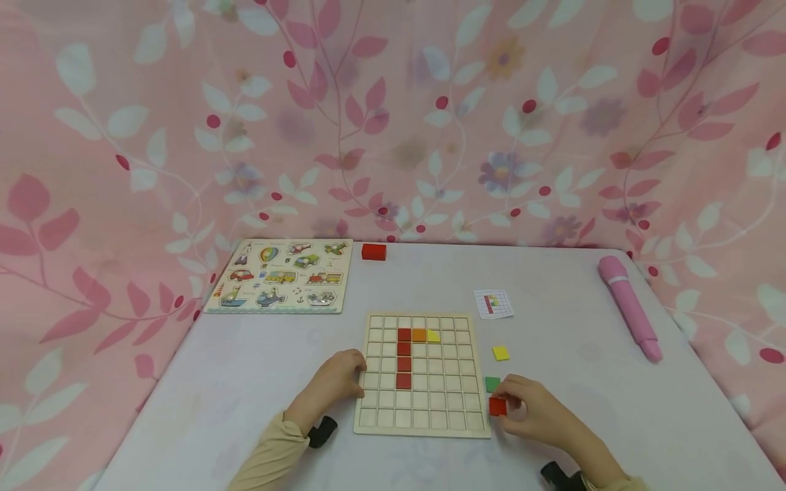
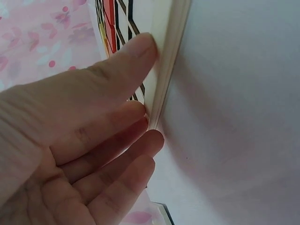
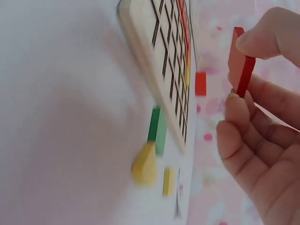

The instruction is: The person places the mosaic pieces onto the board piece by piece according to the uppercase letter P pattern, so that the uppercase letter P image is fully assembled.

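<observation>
A wooden grid board (image 1: 377, 417) lies flat at the table's middle, with four-sided tiles in some cells: a column of red tiles (image 1: 403, 364), then an orange tile (image 1: 419, 335) and a yellow tile (image 1: 433, 336) along its top. My left hand (image 1: 336, 378) touches the board's left edge with thumb and fingertips spread along it. At the board's right edge, my right hand (image 1: 533, 410) pinches a red square tile (image 3: 241, 63) between thumb and fingers. A green tile (image 1: 492, 384) lies close by that hand, with a yellow square tile (image 1: 500, 353) farther back.
A small printed card (image 1: 493, 304) with a coloured grid lies behind the loose tiles. At the back are a picture puzzle board (image 1: 279, 277) and a red block (image 1: 374, 252). A pink wand-like object (image 1: 632, 310) lies far right. A blurred yellow piece (image 3: 144, 166) shows beside the green tile.
</observation>
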Tool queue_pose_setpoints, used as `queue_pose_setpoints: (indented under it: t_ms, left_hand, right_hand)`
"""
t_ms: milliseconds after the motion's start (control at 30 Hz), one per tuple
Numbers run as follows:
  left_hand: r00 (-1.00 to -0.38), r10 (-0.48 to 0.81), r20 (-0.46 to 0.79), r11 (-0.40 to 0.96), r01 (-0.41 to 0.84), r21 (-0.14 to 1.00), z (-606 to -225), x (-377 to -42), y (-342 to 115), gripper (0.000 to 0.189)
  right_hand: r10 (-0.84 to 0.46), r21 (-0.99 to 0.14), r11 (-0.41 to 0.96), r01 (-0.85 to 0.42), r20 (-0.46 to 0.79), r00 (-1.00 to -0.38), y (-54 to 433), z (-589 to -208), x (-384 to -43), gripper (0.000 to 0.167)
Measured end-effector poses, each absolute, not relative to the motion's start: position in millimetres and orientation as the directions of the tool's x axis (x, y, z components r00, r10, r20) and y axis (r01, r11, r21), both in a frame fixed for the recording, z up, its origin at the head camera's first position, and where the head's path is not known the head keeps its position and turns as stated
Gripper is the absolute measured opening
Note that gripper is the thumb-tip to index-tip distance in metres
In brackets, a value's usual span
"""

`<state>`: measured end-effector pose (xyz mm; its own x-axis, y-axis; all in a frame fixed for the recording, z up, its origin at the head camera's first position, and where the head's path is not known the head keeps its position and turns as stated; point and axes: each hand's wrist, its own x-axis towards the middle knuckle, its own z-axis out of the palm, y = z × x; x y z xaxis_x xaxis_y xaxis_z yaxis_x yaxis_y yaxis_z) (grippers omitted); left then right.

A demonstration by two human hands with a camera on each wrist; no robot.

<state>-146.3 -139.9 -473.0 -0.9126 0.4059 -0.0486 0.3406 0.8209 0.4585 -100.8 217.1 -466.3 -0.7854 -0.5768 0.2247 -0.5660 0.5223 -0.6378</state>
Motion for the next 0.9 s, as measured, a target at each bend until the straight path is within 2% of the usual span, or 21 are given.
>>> queue_pose_setpoints:
  t_ms: [133,267,600,733,900]
  left_hand:
    - [-0.913,0.406,-0.047,0.822,0.342,0.455,-473,-146,-140,0.035]
    - [-0.910,0.413,-0.043,0.815,0.348,0.463,-473,-145,-139,0.035]
    - [-0.910,0.413,-0.046,0.818,0.348,0.458,-471,-144,-140,0.036]
    - [-0.906,0.422,-0.027,0.812,0.364,0.457,-471,-144,-140,0.036]
    - [-0.904,0.426,-0.027,0.810,0.368,0.456,-472,-144,-140,0.036]
  right_hand:
    - [-0.611,-0.639,0.436,-0.633,0.306,-0.730,195,-469,-106,0.029]
    - [-0.638,-0.646,0.387,-0.658,0.328,-0.697,176,-469,-111,0.029]
    - [-0.700,-0.604,0.284,-0.745,0.400,-0.591,137,-472,-125,0.015]
    - [-0.728,-0.608,0.288,-0.740,0.363,-0.582,125,-475,-130,0.012]
    - [-0.757,-0.613,0.366,-0.700,0.241,-0.607,111,-478,-134,0.010]
